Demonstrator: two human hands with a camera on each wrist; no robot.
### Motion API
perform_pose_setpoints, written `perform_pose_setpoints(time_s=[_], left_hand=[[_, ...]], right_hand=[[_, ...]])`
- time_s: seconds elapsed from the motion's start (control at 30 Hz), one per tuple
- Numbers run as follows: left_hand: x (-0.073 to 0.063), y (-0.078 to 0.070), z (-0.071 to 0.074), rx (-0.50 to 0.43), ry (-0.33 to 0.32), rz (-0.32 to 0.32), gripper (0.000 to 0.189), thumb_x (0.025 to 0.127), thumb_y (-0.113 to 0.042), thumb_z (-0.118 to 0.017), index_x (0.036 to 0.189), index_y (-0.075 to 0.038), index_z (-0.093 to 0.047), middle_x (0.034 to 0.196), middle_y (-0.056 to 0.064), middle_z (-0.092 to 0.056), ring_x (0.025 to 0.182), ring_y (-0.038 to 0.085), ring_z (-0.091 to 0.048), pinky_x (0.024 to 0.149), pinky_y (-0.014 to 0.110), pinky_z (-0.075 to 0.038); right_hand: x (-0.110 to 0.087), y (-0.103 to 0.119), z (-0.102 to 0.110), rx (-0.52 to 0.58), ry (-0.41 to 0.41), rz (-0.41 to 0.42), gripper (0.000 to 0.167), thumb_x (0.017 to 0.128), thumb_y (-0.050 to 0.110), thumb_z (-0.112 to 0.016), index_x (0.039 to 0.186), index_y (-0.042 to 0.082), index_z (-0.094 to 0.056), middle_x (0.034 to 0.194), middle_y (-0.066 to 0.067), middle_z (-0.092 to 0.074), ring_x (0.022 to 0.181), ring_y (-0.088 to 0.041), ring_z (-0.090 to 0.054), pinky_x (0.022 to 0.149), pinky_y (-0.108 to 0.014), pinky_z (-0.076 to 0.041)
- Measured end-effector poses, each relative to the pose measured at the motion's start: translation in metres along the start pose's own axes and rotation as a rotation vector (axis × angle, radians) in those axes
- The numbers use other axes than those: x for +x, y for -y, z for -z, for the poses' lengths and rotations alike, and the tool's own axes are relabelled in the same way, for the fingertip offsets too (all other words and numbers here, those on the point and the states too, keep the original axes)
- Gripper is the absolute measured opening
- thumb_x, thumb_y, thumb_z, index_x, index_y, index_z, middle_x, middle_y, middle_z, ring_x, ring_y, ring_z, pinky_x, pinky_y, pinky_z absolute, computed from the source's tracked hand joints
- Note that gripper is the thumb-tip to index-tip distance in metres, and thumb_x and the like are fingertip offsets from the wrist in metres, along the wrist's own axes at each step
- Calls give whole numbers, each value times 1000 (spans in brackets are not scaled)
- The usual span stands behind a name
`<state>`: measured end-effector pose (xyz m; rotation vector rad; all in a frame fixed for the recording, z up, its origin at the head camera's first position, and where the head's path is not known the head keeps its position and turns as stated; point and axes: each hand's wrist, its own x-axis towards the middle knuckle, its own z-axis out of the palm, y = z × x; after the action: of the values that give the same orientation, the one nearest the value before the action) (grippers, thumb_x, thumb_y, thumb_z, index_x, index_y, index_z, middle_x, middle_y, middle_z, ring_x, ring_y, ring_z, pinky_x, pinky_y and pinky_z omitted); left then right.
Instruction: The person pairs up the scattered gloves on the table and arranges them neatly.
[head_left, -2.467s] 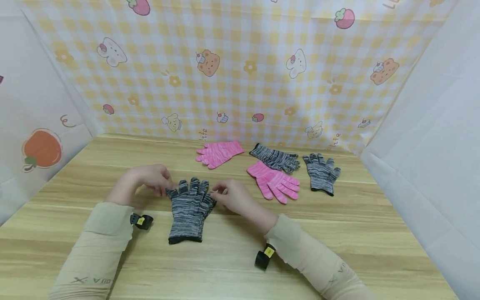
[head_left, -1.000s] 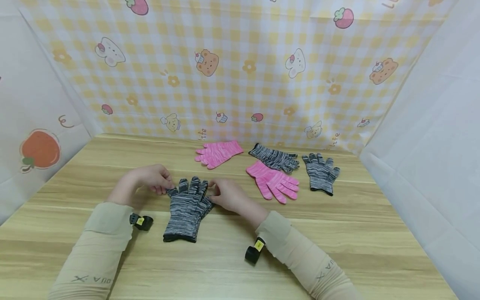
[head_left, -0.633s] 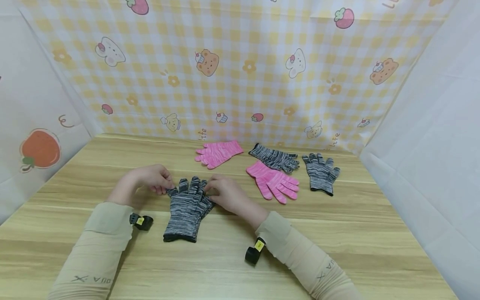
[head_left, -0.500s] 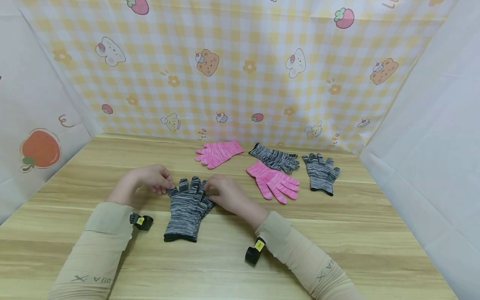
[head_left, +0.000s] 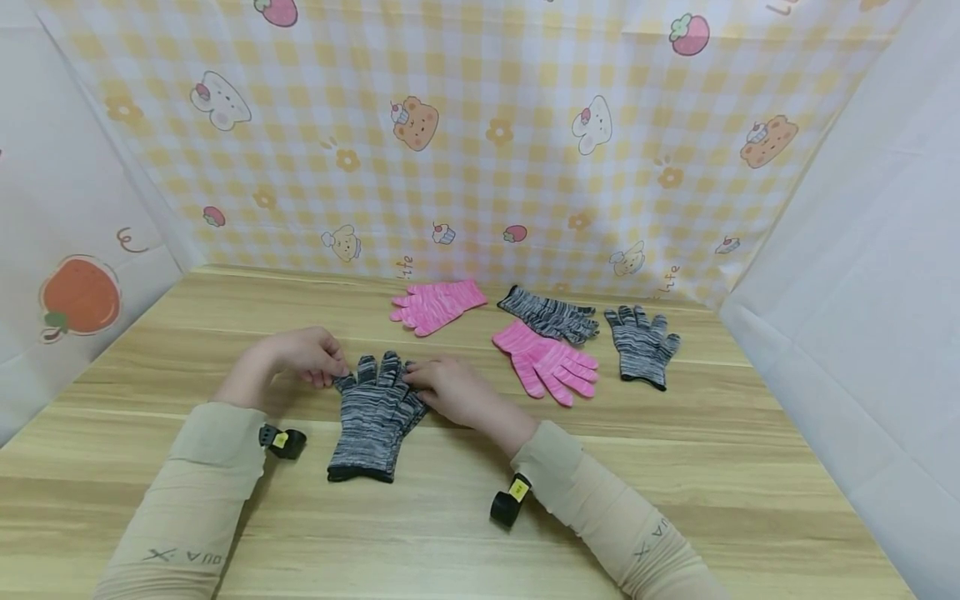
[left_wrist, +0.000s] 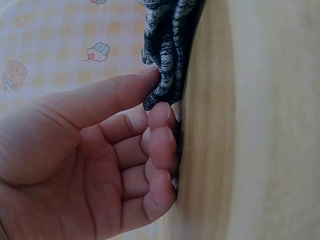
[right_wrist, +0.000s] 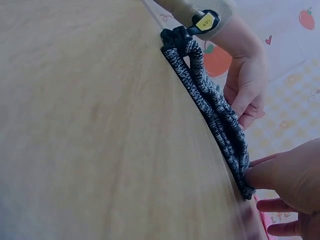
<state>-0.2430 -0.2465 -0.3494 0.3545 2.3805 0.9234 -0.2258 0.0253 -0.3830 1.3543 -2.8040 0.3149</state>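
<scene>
A grey-and-black knit glove lies with its fingers pointing away and its black cuff toward me. What looks like a second matching glove lies beneath it, part of it showing at the right edge; the side layers appear in the right wrist view. My left hand pinches the leftmost fingertip of the glove between thumb and index finger, the other fingers curled near the tabletop. At the opposite side, my right hand pinches the glove's right finger, with the thumb on the knit.
Behind lie a pink glove, another pink glove touching a grey glove, and one more grey glove farther right. The wooden table ends at a checked cloth backdrop.
The glove's cuff has swung slightly left since the earliest frame. My right hand has moved a little left, its fingers now farther over the glove's right finger. The left hand stays put.
</scene>
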Motion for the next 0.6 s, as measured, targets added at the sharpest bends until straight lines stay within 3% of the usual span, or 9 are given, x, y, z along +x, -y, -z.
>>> perform_pose_setpoints(time_s=[0.43, 0.6], left_hand=[[1, 0, 1, 4, -1, 6, 13, 93, -11, -60, 85, -1, -65, 69, 4, -60, 61, 14, -57, 57, 27, -48], [1, 0, 0, 3, -2, -3, 15, 94, -12, -59, 87, 0, -64, 69, 4, -60, 61, 15, -58, 58, 28, -48]], right_hand=[[-4, 5, 4, -58, 24, -61, 35, 95, 18, -61, 130, 19, -61, 136, -1, -54, 128, -25, -45, 108, -43, -32], [-3, 6, 4, -97, 30, -52, 34, 95, 19, -61, 129, 20, -62, 135, -1, -54, 127, -24, -46, 108, -41, -33]])
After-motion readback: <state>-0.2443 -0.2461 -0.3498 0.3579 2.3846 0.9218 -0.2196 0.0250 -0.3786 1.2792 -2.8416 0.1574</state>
